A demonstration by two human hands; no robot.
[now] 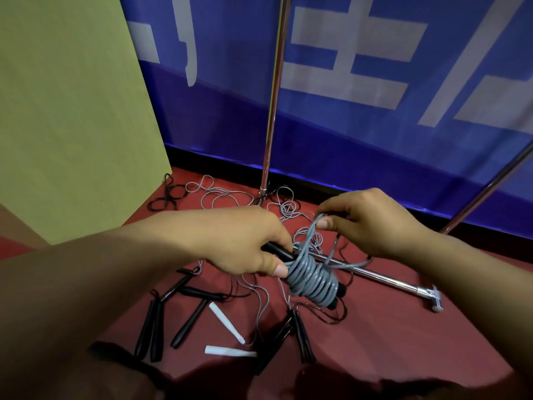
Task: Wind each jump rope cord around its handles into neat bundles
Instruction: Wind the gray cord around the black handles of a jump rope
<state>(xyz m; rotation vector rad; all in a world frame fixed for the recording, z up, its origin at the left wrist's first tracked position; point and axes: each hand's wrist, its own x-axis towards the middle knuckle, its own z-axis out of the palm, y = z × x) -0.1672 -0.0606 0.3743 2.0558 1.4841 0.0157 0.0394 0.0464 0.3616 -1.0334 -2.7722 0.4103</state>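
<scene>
My left hand (253, 243) grips the black handles (278, 251) of a jump rope, thumb pressed against the coil. Grey cord (313, 280) is wound in several tight turns round those handles, whose far ends (336, 297) stick out below the coil. My right hand (372, 220) pinches a loop of the same grey cord (315, 226) just above the bundle. The loose tail of the cord runs down to the red floor (375, 342).
Several loose ropes lie on the floor: black handles (153, 327), more black handles (301, 336), grey cords (219, 194) and a black cord (170, 194). Two white handles (226, 321) lie in front. A metal stand pole (274, 96) and its foot bar (389, 280) stand before a blue banner (375, 82).
</scene>
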